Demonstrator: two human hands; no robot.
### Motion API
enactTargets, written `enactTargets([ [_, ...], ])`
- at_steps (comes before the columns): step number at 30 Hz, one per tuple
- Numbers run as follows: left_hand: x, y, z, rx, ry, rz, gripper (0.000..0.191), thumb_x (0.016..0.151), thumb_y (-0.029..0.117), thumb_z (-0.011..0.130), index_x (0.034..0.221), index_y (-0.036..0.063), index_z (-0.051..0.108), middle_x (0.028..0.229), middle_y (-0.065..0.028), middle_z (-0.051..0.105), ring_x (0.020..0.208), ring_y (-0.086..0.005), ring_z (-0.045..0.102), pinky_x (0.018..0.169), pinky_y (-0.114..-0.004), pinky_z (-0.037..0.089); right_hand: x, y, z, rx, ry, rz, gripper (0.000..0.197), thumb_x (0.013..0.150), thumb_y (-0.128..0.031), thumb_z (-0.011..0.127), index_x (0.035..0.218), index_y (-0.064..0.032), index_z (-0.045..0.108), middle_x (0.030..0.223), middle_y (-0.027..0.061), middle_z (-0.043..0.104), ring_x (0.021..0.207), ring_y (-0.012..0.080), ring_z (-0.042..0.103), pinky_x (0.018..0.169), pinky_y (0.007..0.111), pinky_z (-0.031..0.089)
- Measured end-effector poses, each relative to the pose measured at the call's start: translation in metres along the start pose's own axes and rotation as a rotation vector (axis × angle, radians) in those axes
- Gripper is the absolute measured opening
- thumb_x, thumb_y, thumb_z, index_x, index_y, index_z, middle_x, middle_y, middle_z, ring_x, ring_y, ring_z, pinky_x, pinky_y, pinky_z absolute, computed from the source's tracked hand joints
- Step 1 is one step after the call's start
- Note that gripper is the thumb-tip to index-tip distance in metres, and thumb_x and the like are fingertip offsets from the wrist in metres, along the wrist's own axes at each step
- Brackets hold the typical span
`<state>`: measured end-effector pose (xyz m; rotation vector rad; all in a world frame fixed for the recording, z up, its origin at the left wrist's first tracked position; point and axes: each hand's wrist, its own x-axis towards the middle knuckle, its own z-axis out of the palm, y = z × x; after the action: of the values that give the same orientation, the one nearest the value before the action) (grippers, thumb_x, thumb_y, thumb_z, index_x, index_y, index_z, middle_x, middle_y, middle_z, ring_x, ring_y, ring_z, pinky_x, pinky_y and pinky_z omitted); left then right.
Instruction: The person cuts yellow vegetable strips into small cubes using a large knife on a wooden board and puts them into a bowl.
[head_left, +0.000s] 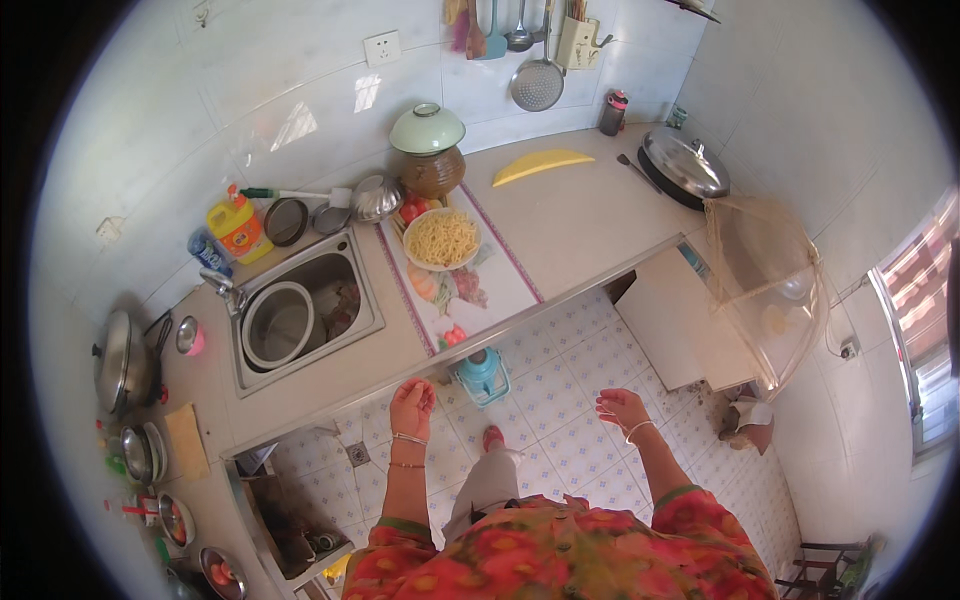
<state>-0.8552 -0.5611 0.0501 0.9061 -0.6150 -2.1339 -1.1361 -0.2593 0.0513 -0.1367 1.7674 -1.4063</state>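
My left hand (412, 405), with bracelets at the wrist, hovers in front of the counter edge with its fingers curled; nothing shows in it. To the right, my right hand (622, 409) is raised over the tiled floor, empty, with its fingers apart. Beyond the hands, a plate of noodles (442, 238) rests on a patterned mat (480, 319) on the counter. Red tomatoes (412, 208) lie behind the plate, partly hidden. A brown jar (435, 174) topped by a pale green bowl (427, 129) stands at the back. The sink (373, 324) holds a round pot (277, 324).
A yellow dish soap jug (240, 229) stands behind the sink. Right of the mat lie a yellow curved piece (543, 165) and a lidded pan (686, 165). A mesh food cover (772, 277) is at the right. A blue thermos (481, 371) stands on the floor below the counter edge.
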Motion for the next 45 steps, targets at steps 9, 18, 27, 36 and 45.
enactTargets([
  [9, 0.16, -0.003, 0.176, 0.201, -0.228, -0.054, 0.014, 0.084, 0.004, 0.051, 0.098, 0.0035, 0.055, 0.092, -0.0057, 0.06, 0.084, -0.0145, 0.058, 0.073, -0.025, 0.048, 0.109, -0.137, -0.029, 0.046, 0.083, -0.013, 0.027, 0.083, -0.006, 0.053, 0.109, 0.0025, 0.05, 0.097, 0.0125, 0.059, 0.084, 0.021, 0.06, 0.072, 0.032, 0.052],
  [18, 0.296, -0.039, 0.282, 0.302, -0.204, -0.12, 0.016, 0.088, 0.01, 0.048, 0.101, 0.0045, 0.055, 0.093, -0.0053, 0.06, 0.088, -0.0146, 0.057, 0.077, -0.027, 0.047, 0.304, -0.233, -0.086, 0.114, -0.013, 0.0, 0.024, 0.084, -0.007, 0.052, 0.107, 0.0016, 0.051, 0.093, 0.0126, 0.06, 0.081, 0.0196, 0.06, 0.07, 0.031, 0.053],
  [27, 0.368, -0.069, 0.384, 0.35, 0.091, -0.161, 0.018, 0.087, 0.013, 0.049, 0.102, 0.0049, 0.054, 0.094, -0.0044, 0.059, 0.088, -0.0147, 0.056, 0.079, -0.027, 0.045, 0.566, -0.377, -0.093, -0.153, -0.234, -0.206, 0.024, 0.084, -0.014, 0.055, 0.103, 0.0008, 0.055, 0.09, 0.0091, 0.061, 0.078, 0.0153, 0.06, 0.069, 0.028, 0.05],
  [36, 0.406, -0.11, 0.44, 0.376, 0.187, -0.225, 0.017, 0.088, 0.014, 0.049, 0.102, 0.0052, 0.054, 0.095, -0.0047, 0.06, 0.09, -0.015, 0.057, 0.079, -0.027, 0.046, 0.71, -0.434, -0.017, -0.778, -0.284, -0.784, 0.032, 0.08, -0.019, 0.057, 0.108, -0.004, 0.054, 0.105, 0.0129, 0.059, 0.1, 0.0261, 0.055, 0.086, 0.033, 0.043],
  [45, 0.419, -0.123, 0.452, 0.369, 0.242, -0.252, 0.017, 0.088, 0.014, 0.049, 0.101, 0.004, 0.054, 0.095, -0.0053, 0.06, 0.091, -0.0146, 0.057, 0.081, -0.027, 0.046, 0.725, -0.459, 0.038, -1.542, -0.422, -0.751, 0.037, 0.08, -0.034, 0.054, 0.108, -0.0091, 0.053, 0.105, 0.0117, 0.057, 0.098, 0.0251, 0.055, 0.088, 0.042, 0.039],
])
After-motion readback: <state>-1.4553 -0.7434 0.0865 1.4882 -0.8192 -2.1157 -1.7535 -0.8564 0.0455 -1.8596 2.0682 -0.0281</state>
